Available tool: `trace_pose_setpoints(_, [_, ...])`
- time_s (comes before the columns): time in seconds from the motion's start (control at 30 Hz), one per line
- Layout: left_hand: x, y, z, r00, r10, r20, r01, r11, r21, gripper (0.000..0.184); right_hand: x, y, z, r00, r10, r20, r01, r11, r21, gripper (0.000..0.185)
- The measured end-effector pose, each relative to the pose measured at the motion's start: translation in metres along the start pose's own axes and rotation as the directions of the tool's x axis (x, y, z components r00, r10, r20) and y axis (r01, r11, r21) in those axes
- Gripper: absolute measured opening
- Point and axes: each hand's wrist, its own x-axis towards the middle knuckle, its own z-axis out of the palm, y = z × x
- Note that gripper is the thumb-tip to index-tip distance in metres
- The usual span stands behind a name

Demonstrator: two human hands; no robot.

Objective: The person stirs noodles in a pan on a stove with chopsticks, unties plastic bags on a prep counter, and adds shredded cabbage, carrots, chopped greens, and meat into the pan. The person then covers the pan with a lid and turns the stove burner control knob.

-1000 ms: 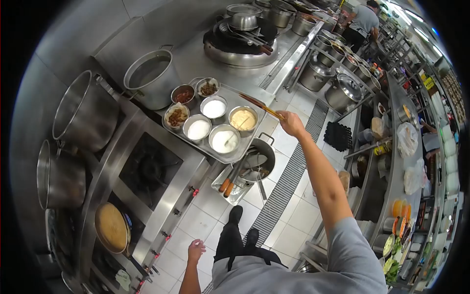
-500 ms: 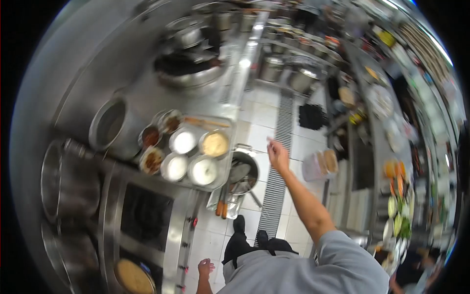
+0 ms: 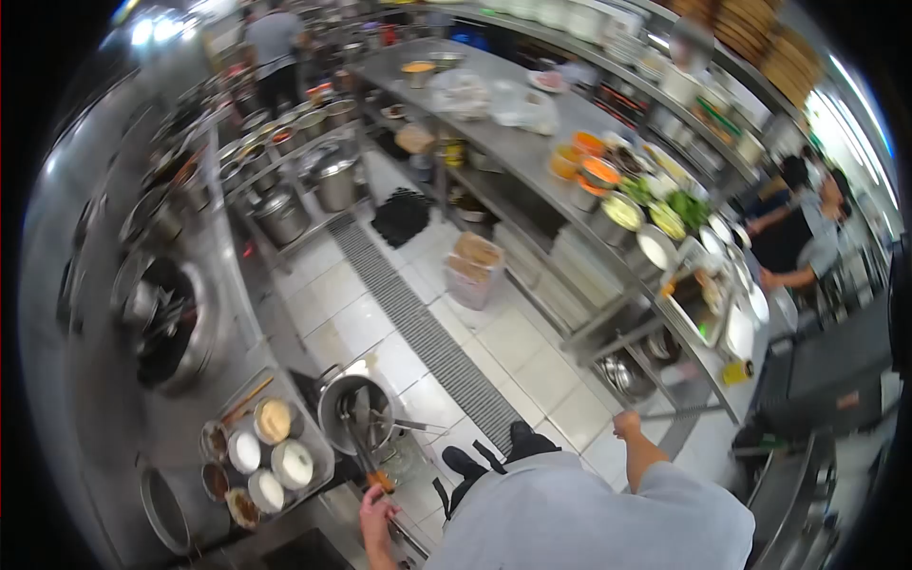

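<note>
Right arm: swung from over the grating to the person's own right since the last frame, while the view turned right too; it now reaches out from its grey sleeve, bent at the elbow.
Right fingers: curled inward on the right hand (image 3: 626, 425), how tightly cannot be told; nothing shows in their hold.
Left fingers: partly spread and lightly bent on the left hand (image 3: 378, 511), with no grip seen.
Left forearm: low beside the body, its hand at the handle (image 3: 380, 482); touching or just apart cannot be told.
Handle: orange-brown, on a tool leaning out of the pot (image 3: 356, 413), which holds other metal tools.
Tray (image 3: 325, 460): beside the pot, bearing seven cups, three white inside, one pale yellow, three darker.
Chopsticks (image 3: 249, 397): lying at the far edge of the tray, out of both hands.
Wok (image 3: 169, 328): beyond the tray, with metalware in it.
Grating (image 3: 408, 299): running away across the tiles from near the shoes (image 3: 463, 463).
Tub (image 3: 477, 271): on the floor between grating and bench (image 3: 522, 157).
Bench: carries bags, orange tubs and greens.
Others: one person (image 3: 274, 46) at the far end, more people (image 3: 807, 228) at right, beyond the bench.
</note>
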Motion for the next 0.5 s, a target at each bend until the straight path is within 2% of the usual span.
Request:
trace_pose_setpoints(0.03, [0.004,0.018,0.013,0.995,0.088,0.051,-0.088,0.996,-0.008,0.049,-0.009,0.014,0.020,0.999,0.046,0.011,-0.046,0.998,0.040,0.019])
trace_pose_setpoints(0.07, [0.007,0.036,0.030,0.980,0.170,0.107,-0.168,0.985,-0.027,0.051,-0.007,0.026,0.046,0.981,0.139,0.138,-0.162,0.970,0.179,0.022])
trace_pose_setpoints(0.1, [0.005,0.056,0.049,0.977,0.180,0.110,-0.185,0.982,0.037,0.053,-0.007,0.035,0.069,0.942,0.203,0.269,-0.282,0.910,0.303,0.025])
trace_pose_setpoints(0.17, [0.011,0.077,0.084,0.945,0.250,0.211,-0.281,0.951,0.133,0.052,-0.019,0.038,0.096,0.964,0.028,0.264,-0.115,0.941,0.318,0.027])
trace_pose_setpoints(0.2, [0.018,0.080,0.101,0.947,0.233,0.219,-0.273,0.946,0.173,0.050,-0.030,0.033,0.094,0.944,-0.009,0.329,-0.118,0.923,0.365,0.028])
trace_pose_setpoints(0.23, [0.023,0.084,0.120,0.942,0.221,0.253,-0.274,0.942,0.195,0.050,-0.026,0.039,0.109,0.948,-0.188,0.258,0.114,0.954,0.276,0.026])
trace_pose_setpoints(0.27, [0.026,0.086,0.140,0.946,0.181,0.271,-0.254,0.930,0.267,0.049,0.010,0.055,0.148,0.850,-0.504,0.154,0.522,0.846,-0.110,0.028])
trace_pose_setpoints(0.3, [0.029,0.087,0.159,0.949,0.144,0.280,-0.238,0.911,0.336,0.047,-0.003,0.057,0.143,0.858,-0.493,0.146,0.507,0.857,-0.088,0.028])
trace_pose_setpoints(0.33, [0.035,0.080,0.174,0.946,0.129,0.298,-0.242,0.891,0.385,0.043,-0.018,0.050,0.128,0.933,-0.357,0.039,0.348,0.926,0.149,0.030])
trace_pose_setpoints(0.37, [0.043,0.072,0.189,0.941,0.128,0.315,-0.252,0.883,0.395,0.043,-0.028,0.049,0.111,0.981,-0.191,-0.028,0.187,0.903,0.388,0.034])
trace_pose_setpoints(0.4, [0.052,0.063,0.203,0.933,0.101,0.345,-0.265,0.843,0.469,0.042,-0.019,0.059,0.111,0.982,-0.185,-0.034,0.183,0.898,0.400,0.034])
trace_pose_setpoints(0.43, [0.060,0.051,0.215,0.927,0.076,0.366,-0.277,0.797,0.536,0.041,-0.008,0.067,0.114,0.991,-0.132,-0.028,0.129,0.859,0.495,0.036])
trace_pose_setpoints(0.47, [0.065,0.035,0.226,0.921,0.077,0.381,-0.283,0.805,0.522,0.041,0.003,0.075,0.116,0.996,-0.087,-0.017,0.081,0.811,0.580,0.039])
trace_pose_setpoints(0.5, [0.073,0.017,0.231,0.922,0.091,0.375,-0.290,0.805,0.517,0.041,0.011,0.085,0.114,0.995,-0.099,-0.026,0.096,0.811,0.578,0.039])
